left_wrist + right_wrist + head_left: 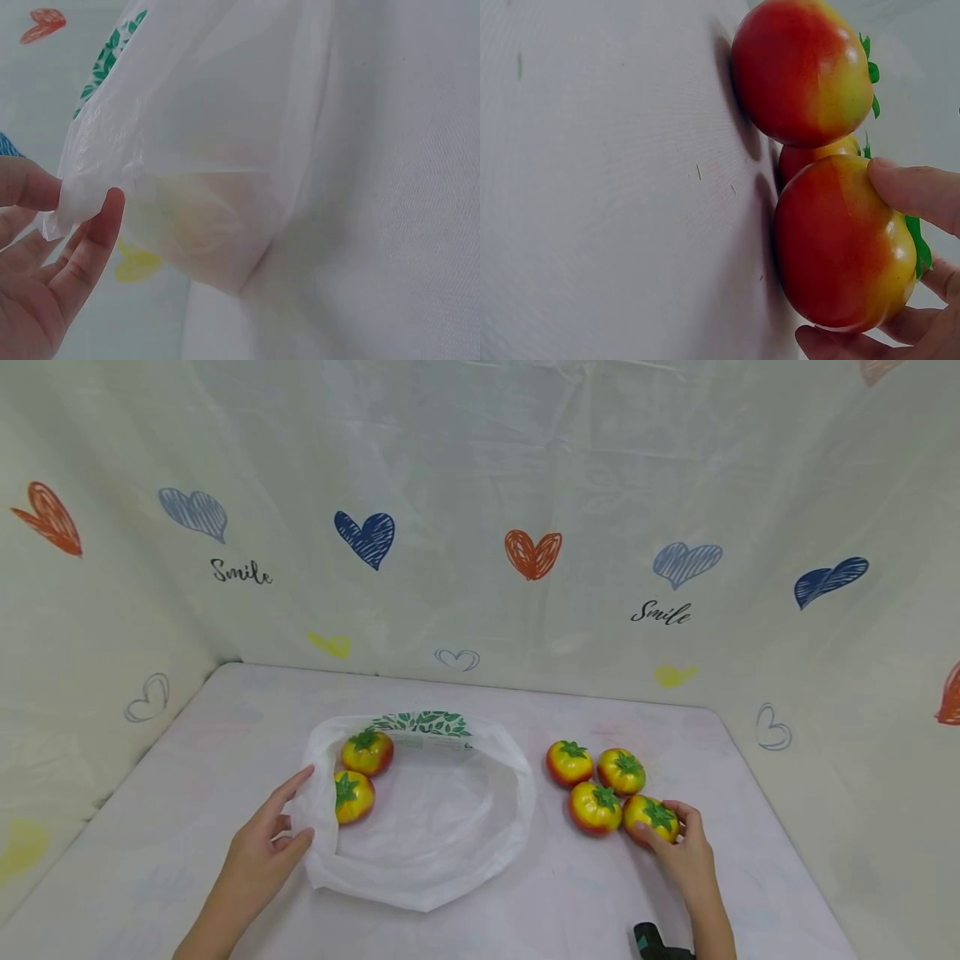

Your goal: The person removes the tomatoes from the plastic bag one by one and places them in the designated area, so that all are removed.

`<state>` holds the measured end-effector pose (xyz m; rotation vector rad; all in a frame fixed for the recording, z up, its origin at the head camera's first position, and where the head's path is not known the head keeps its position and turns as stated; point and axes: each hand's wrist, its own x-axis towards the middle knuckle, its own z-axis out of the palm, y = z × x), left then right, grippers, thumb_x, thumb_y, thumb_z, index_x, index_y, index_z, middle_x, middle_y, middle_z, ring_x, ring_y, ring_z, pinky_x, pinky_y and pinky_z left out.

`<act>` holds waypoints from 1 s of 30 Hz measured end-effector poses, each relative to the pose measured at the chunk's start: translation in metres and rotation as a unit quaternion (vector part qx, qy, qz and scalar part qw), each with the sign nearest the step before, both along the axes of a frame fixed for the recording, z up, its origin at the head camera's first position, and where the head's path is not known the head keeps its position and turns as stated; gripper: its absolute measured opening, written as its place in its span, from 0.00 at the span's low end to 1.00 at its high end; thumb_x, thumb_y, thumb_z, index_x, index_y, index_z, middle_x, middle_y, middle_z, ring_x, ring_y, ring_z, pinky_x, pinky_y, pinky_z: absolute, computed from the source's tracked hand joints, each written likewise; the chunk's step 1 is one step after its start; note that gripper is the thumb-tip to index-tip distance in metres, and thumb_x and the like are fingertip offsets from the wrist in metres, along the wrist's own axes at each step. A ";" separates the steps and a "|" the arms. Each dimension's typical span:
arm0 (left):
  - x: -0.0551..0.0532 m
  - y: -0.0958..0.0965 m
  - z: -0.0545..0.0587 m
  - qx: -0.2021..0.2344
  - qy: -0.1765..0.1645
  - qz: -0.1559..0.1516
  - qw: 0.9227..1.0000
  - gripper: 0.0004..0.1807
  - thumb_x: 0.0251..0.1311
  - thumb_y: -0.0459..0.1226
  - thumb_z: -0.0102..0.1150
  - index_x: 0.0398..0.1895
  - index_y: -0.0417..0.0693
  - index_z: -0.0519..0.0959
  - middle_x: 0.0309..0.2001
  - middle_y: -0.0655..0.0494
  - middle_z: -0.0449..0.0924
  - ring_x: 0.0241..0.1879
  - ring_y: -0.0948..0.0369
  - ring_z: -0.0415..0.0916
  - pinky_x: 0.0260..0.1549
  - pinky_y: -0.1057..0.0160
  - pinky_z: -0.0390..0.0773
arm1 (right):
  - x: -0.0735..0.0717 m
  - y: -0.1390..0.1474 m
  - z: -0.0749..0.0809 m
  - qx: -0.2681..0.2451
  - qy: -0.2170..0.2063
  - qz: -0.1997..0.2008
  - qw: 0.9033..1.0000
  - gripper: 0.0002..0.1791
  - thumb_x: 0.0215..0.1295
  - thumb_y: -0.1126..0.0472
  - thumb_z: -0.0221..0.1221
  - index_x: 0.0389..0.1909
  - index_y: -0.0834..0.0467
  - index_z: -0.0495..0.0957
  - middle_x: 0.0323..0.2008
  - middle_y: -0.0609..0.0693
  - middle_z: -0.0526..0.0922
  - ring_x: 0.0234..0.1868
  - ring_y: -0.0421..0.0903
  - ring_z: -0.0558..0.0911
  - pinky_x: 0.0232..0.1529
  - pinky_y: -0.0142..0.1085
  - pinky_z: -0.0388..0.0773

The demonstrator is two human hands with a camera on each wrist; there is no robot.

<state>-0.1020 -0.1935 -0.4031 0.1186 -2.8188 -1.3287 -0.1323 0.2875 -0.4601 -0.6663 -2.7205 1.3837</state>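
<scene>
"Fingers?"
"The right hand (688,850) grasps a fruit (645,815) round its sides, right of the white bag (420,881); the left hand (258,858) pinches the bag's rim (322,827)."
"Why the pinch?"
"Likely to hold it open; two fruits (367,752) sit inside, three others (595,810) beside the grasped one."

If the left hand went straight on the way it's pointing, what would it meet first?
Most likely the left side of the white bag, which the left hand touches. Two red-and-yellow fruits inside lie just beyond it; depth makes it unclear which would come next.
</scene>
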 end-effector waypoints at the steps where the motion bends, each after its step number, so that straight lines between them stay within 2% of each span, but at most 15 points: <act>1: 0.000 0.000 0.000 -0.001 0.001 0.000 1.000 0.41 0.55 0.28 0.56 0.72 0.56 0.53 0.64 0.40 0.60 0.41 0.55 0.71 0.29 0.75 0.75 | 0.000 0.000 0.000 0.001 -0.003 0.002 1.000 0.41 0.59 0.50 0.58 0.66 0.64 0.49 0.65 0.67 0.56 0.65 0.63 0.57 0.64 0.57 0.56; 8: 0.000 -0.001 -0.001 -0.003 0.000 0.000 1.000 0.41 0.55 0.28 0.56 0.72 0.56 0.53 0.64 0.39 0.60 0.41 0.54 0.71 0.29 0.75 0.75 | 0.002 -0.001 0.004 0.018 -0.015 0.007 1.000 0.42 0.60 0.50 0.58 0.67 0.64 0.48 0.65 0.68 0.55 0.65 0.62 0.56 0.66 0.58 0.53; 17: 0.000 -0.001 0.000 -0.004 -0.012 0.001 1.000 0.41 0.56 0.28 0.56 0.72 0.56 0.52 0.65 0.39 0.59 0.43 0.53 0.72 0.32 0.76 0.75 | 0.001 -0.001 0.000 0.063 0.039 0.001 0.997 0.41 0.58 0.46 0.61 0.65 0.63 0.55 0.65 0.66 0.58 0.65 0.64 0.57 0.63 0.61 0.55; 22: -0.001 -0.001 0.000 -0.004 -0.015 0.003 1.000 0.41 0.56 0.28 0.56 0.72 0.57 0.52 0.66 0.40 0.59 0.44 0.52 0.71 0.32 0.76 0.75 | -0.008 0.011 -0.022 0.084 0.071 -0.002 0.994 0.38 0.56 0.44 0.61 0.64 0.56 0.59 0.67 0.60 0.60 0.67 0.60 0.57 0.64 0.58 0.56; 26: -0.001 -0.001 0.000 -0.002 -0.020 0.005 1.000 0.41 0.56 0.29 0.56 0.72 0.57 0.52 0.66 0.40 0.58 0.44 0.52 0.71 0.32 0.75 0.75 | -0.018 0.019 -0.048 0.102 0.090 -0.018 0.991 0.40 0.52 0.36 0.60 0.64 0.47 0.61 0.68 0.48 0.62 0.69 0.52 0.58 0.64 0.56 0.60; 30: 0.000 -0.001 0.000 0.000 -0.021 0.006 1.000 0.41 0.57 0.29 0.56 0.72 0.58 0.52 0.66 0.40 0.58 0.42 0.54 0.71 0.31 0.77 0.75 | -0.020 0.017 -0.054 0.081 0.112 -0.008 0.990 0.41 0.50 0.33 0.60 0.64 0.44 0.61 0.67 0.45 0.63 0.69 0.52 0.59 0.62 0.58 0.61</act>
